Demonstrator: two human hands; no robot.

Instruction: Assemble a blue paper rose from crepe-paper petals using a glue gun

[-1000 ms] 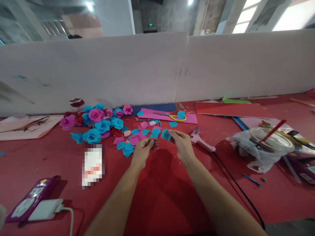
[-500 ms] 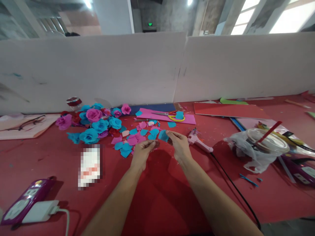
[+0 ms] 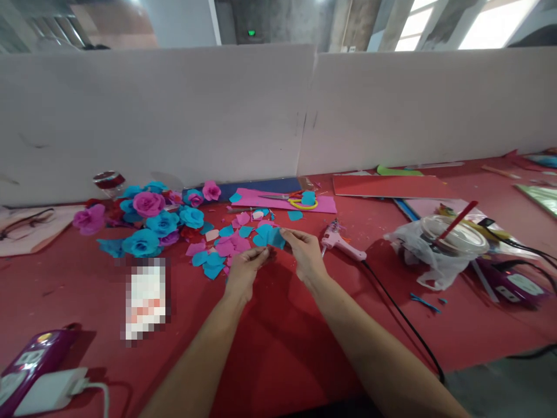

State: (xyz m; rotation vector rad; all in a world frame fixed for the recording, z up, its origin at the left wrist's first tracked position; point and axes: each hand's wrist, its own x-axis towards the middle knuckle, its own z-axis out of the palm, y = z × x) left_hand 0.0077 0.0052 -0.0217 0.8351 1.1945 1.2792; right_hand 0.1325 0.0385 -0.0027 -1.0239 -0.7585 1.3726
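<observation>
The blue petal (image 3: 275,237) is pinched between the thumb and fingers of my right hand (image 3: 308,255), just above the table and in front of the loose petals (image 3: 232,245). My left hand (image 3: 243,274) is beside it, thumb and fingertips drawn close together; I can't tell whether something thin sits between them. The glue gun (image 3: 344,244) lies just right of my right hand, and the paper flowers (image 3: 162,223) are bunched to the left. Under everything is the red tabletop (image 3: 278,348), scattered with small scraps. A white partition (image 3: 174,116) stands along its far edge, with a seam near the middle; over it I see grey walls, bright windows (image 3: 413,26) and a small green lit sign (image 3: 251,33), too small to read. The white item (image 3: 147,299) on my left is pixelated. The purple power strip (image 3: 37,354) is cut off by the left edge, and a cloudy plastic bag (image 3: 429,261) partly hides the jar (image 3: 465,235).
</observation>
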